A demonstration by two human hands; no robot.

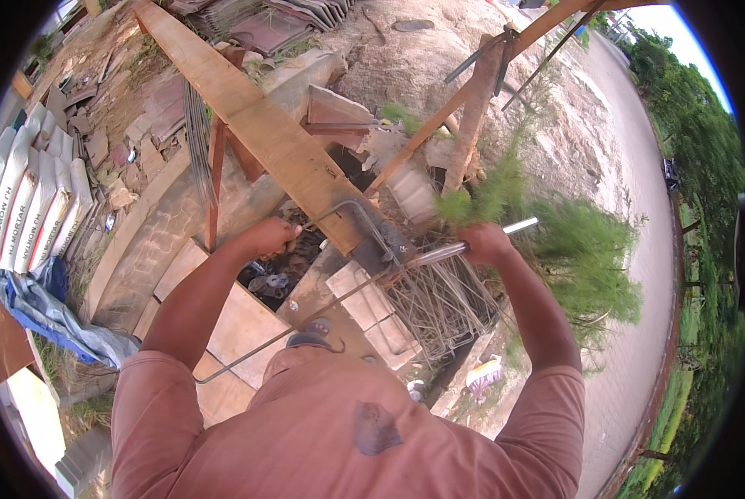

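My left hand is closed on a thin steel rod, bent over the lower end of a long wooden plank. My right hand grips a silver metal pipe. The pipe lines up with a long rod that crosses a dark metal fixture at the plank's end and has a bent tip at lower left; whether the rod enters the pipe is hard to tell. Below lie a pile of bent steel pieces and a pale board.
Stacked white sacks and a blue tarp are at left. Broken slabs cover the back left. Wooden braces rise at back right. A leafy shrub stands right of my right hand, beside a paved road.
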